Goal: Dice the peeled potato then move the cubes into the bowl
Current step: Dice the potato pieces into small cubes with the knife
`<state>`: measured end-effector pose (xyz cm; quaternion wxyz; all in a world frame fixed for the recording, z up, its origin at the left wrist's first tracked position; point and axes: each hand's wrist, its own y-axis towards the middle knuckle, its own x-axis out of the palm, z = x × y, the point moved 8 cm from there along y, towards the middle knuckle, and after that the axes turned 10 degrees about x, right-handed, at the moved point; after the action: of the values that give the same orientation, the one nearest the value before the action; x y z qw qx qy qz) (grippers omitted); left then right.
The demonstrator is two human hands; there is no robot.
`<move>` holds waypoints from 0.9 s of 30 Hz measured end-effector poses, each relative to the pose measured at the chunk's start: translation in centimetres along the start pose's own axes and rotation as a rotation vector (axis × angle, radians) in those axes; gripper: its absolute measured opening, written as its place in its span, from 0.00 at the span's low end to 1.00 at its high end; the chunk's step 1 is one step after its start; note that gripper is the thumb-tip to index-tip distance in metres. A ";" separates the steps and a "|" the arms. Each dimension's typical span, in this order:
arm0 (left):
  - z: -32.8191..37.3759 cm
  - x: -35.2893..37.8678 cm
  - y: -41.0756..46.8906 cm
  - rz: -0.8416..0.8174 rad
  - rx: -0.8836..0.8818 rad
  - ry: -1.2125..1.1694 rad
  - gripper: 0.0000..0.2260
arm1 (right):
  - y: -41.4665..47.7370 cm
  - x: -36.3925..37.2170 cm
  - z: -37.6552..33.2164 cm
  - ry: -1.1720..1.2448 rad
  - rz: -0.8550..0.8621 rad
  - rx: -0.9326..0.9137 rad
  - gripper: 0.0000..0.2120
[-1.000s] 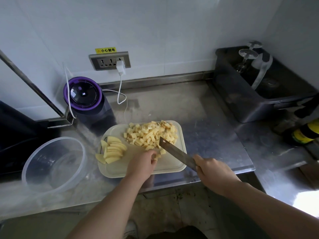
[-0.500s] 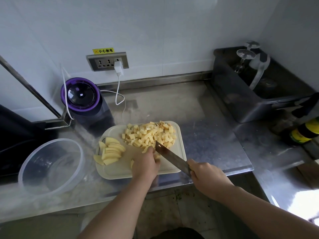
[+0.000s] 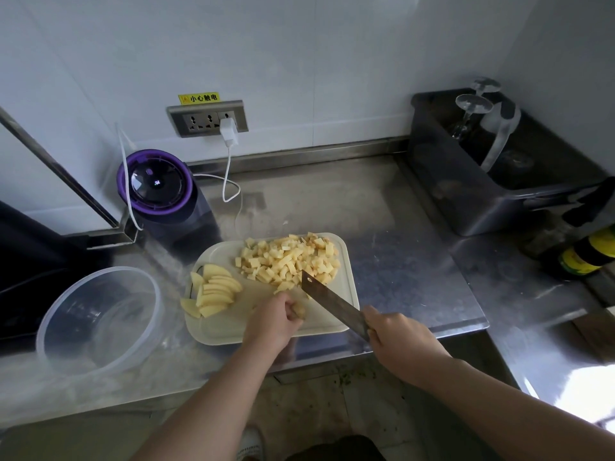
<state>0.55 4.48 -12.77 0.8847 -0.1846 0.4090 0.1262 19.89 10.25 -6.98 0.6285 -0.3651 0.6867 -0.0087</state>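
Little has shifted in the last second; the knife [image 3: 332, 302] has edged slightly closer to the left hand [image 3: 273, 322], and the rest of the scene has stayed as it was. At far left a clear plastic bowl [image 3: 66, 327] sits on the steel counter [image 3: 399, 227], holding no potato; behind it stands a purple-lidded appliance [image 3: 154, 183]. On the pale cutting board [image 3: 233, 324], uncut potato slices [image 3: 214, 294] lie fanned at the left edge; the left hand rests near the front edge, fingers curled down over a small potato piece [image 3: 299, 311]. The potato cubes [image 3: 289, 261] are heaped at the board's far right corner; the knife blade slants just beside the left hand, its tip at the heap's near edge. The right hand [image 3: 396, 337] grips the knife handle off the board's front right corner. A dark tub [image 3: 482, 201] stands at the far right.
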 end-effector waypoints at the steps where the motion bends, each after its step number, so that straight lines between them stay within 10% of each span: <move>1: 0.1 0.0 0.0 0.012 -0.004 0.006 0.13 | 0.0 0.2 -0.1 -0.003 -0.004 -0.003 0.09; 27: -0.8 0.4 0.3 0.178 -0.080 0.091 0.07 | 0.4 2.3 -2.7 -0.102 -0.048 -0.090 0.18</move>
<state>0.18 4.42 -13.58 0.8424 -0.1884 0.4580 0.2123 17.47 8.10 -8.58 0.6451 -0.4093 0.6447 0.0260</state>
